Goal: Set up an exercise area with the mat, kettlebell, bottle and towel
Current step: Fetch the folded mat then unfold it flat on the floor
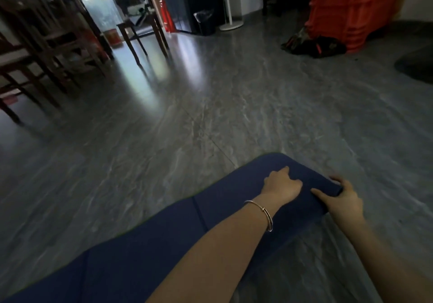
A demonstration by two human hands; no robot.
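Observation:
A dark blue mat [145, 244] lies on the grey floor, running from the lower left to a rolled or folded far end at centre right. My left hand [282, 183], a bangle on its wrist, rests on top of that far end with curled fingers. My right hand [342, 199] grips the mat's right edge, thumb on top and fingers around the side. No kettlebell, bottle or towel is in view.
Wooden chairs and a table [46, 45] stand at the back left. A black bin [206, 22] and a white stand base [232, 25] are at the back. Orange stacked crates [351, 10] and a dark bag [314, 46] sit at the back right. Grey marble floor [234, 103] stretches ahead.

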